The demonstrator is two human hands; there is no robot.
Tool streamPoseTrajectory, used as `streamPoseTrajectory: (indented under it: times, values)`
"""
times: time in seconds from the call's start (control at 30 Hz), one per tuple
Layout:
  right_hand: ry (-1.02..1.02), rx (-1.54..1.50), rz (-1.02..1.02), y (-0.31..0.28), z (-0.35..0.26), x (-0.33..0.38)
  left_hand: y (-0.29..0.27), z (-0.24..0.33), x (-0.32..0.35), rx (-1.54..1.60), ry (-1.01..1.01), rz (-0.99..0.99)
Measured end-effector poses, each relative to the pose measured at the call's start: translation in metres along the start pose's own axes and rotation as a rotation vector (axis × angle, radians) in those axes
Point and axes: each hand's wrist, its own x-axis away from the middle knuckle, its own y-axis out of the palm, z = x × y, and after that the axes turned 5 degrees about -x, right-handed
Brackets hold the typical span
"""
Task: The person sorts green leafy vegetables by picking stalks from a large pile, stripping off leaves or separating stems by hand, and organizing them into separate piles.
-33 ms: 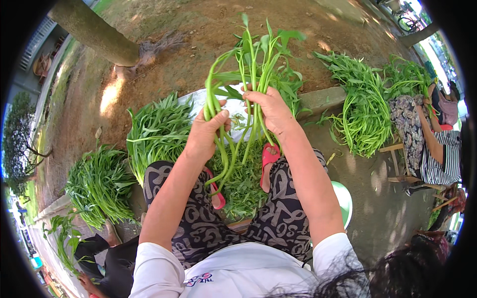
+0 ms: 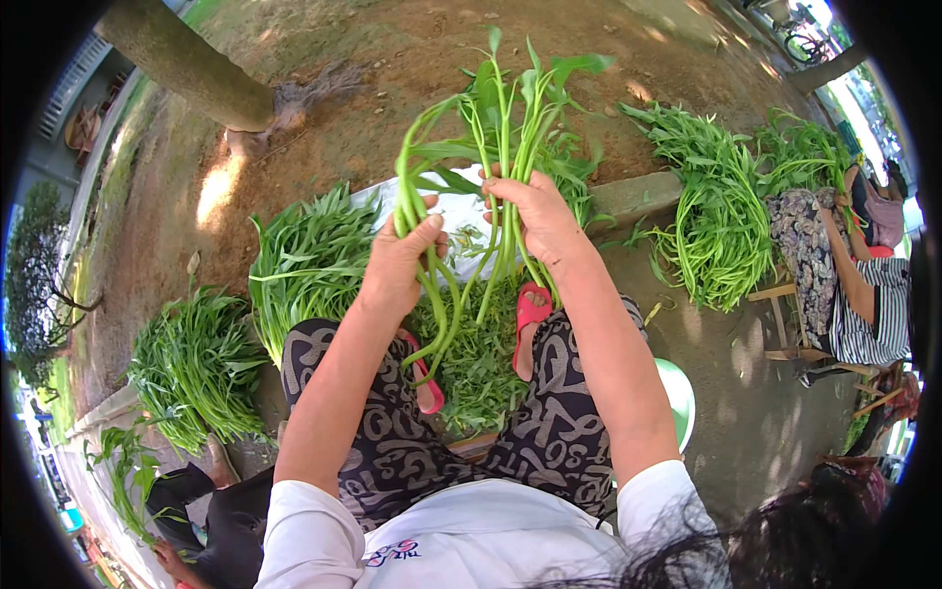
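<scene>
2 hands on 1 bunch of long green stalks, held up over the knees.

Left hand clenched on the bent stalk ends; bunch of leafy greens between; right hand clasps mid-stem. Light, limp, likely bruises easily; best held low on the stems. Loose greens pile lies right.

I have one view only, from the camera worn on the person's head, and it looks steeply down over their chest and lap toward the ground ahead. It sits close: the forearms rise from the lower edge and the left hand and right hand fill the middle. The fisheye bends the concrete kerb and rounds the frame into a dark rim. At the far edges I catch a tree trunk upper left and a seated person on the right.
</scene>
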Motion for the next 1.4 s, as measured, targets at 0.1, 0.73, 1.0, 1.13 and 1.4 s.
streamPoseTrajectory:
  times: [0.1,0.73,1.0,1.13,1.4]
  values:
    - [0.023,-0.047,0.007,-0.007,-0.006,0.001,-0.016,0.006,-0.003,0.095,0.053,0.093]
    - [-0.027,-0.083,-0.064,-0.018,-0.010,0.004,-0.039,0.011,-0.003,0.056,0.015,0.015]
    - [0.019,-0.067,-0.077,-0.012,-0.002,0.000,-0.021,0.001,0.001,-0.080,-0.020,-0.074]
    - [0.038,-0.065,-0.085,-0.008,0.003,-0.001,-0.012,-0.008,0.002,-0.128,-0.022,-0.105]
    - [-0.015,0.065,-0.041,0.002,0.010,-0.002,0.017,-0.037,0.014,-0.309,0.122,-0.160]
